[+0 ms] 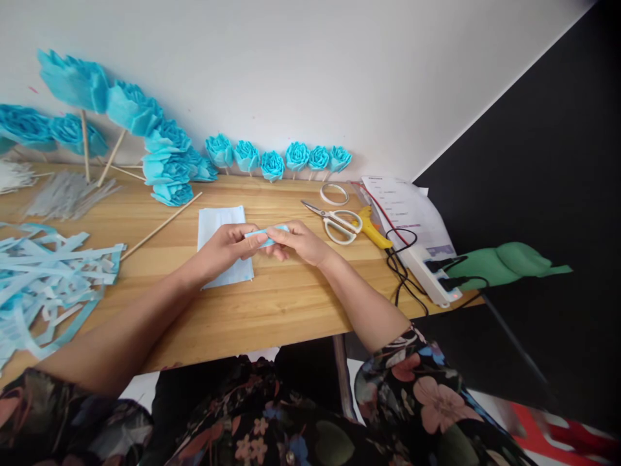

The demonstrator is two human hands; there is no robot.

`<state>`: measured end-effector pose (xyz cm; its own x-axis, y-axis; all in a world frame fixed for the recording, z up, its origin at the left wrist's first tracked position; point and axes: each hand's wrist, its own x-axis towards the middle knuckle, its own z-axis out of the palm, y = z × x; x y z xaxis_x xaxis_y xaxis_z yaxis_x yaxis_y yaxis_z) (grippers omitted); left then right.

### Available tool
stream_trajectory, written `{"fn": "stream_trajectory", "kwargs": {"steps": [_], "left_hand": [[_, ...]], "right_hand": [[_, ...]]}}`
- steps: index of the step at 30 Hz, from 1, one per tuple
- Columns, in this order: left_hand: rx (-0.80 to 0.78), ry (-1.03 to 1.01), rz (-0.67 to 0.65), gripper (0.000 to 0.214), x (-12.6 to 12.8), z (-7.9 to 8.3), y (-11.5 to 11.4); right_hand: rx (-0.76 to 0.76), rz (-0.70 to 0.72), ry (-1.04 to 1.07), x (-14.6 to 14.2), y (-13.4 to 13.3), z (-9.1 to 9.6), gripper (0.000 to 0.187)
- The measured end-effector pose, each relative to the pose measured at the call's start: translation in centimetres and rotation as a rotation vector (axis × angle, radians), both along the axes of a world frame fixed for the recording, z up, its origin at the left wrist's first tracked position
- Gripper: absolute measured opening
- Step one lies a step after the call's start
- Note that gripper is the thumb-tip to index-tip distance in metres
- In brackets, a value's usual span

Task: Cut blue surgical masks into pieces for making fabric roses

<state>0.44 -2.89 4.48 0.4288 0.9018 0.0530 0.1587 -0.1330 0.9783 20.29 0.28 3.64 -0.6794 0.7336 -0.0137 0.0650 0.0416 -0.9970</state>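
A narrow folded strip of light-blue sheet is pinched between my two hands, just above the table. My left hand grips its left end, thumb on top and fingers curled beneath. On the other end my right hand is closed, its thumb pressing the strip close to the left thumb. Under and behind my left hand lies a rectangular pale-blue sheet or thin stack of sheets, partly covered by that hand and wrist.
Blue fabric-like flowers on sticks line the wall. Cut strips and grey ties lie left, near a wooden stick. Rightward are scissors, a tape roll, a yellow-handled tool, papers and a power strip with cables.
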Motion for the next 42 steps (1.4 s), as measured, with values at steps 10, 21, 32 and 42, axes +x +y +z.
{"fn": "stream_trajectory", "kwargs": {"steps": [10,21,32,42], "left_hand": [[-0.242,-0.221,-0.216,0.053,0.1,-0.4,-0.3],[-0.033,-0.028,0.054,0.040,0.0,-1.1,0.4],[0.007,0.022,-0.021,0.044,-0.3,-0.8,0.5],[-0.150,-0.224,-0.199,0.047,-0.4,-1.9,0.7]], "right_hand": [[-0.085,0.211,0.106,0.0,-0.4,-0.1,0.058],[0.117,-0.022,0.014,-0.3,0.1,-0.5,0.052],[0.110,-0.048,-0.028,-0.4,0.0,-0.7,0.052],[0.022,0.033,0.080,-0.3,-0.5,0.0,0.056]]}}
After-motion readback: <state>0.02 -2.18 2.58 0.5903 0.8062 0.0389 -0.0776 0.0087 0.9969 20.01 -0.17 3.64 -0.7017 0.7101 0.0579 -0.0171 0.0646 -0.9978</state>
